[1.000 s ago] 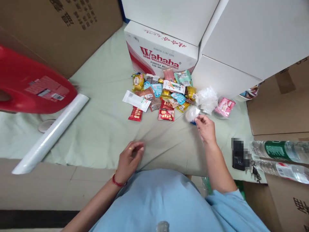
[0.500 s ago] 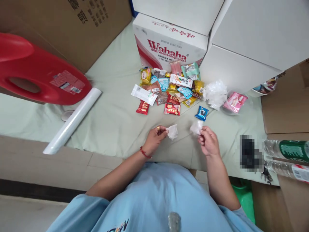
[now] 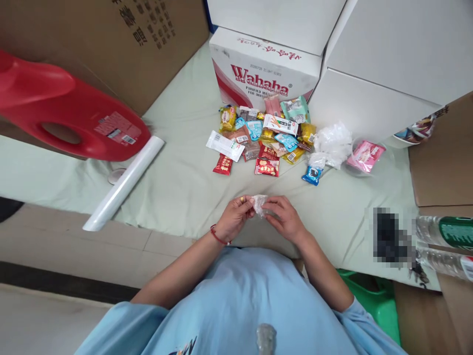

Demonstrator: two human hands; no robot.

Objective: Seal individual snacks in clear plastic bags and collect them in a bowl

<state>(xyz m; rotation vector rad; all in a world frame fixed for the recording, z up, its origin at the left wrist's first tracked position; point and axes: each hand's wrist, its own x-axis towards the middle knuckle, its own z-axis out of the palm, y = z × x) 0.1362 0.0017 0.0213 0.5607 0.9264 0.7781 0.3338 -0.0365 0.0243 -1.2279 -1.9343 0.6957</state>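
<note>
From my end of the link, leftmost I have the left hand (image 3: pixel 238 214), thumb and fingers pinching a crumpled bit of clear plastic (image 3: pixel 259 203) over the pale green cloth (image 3: pixel 185 197), as half a second ago. The right hand (image 3: pixel 284 217), then well apart with a small wad, has come across to the plastic's right edge, its fingers curled (whether they grip, I cannot tell). Farther right, that wad (image 3: pixel 317 159) now lies at the blue packet (image 3: pixel 312 175), just beside the larger plastic heap (image 3: pixel 334 140).
</note>
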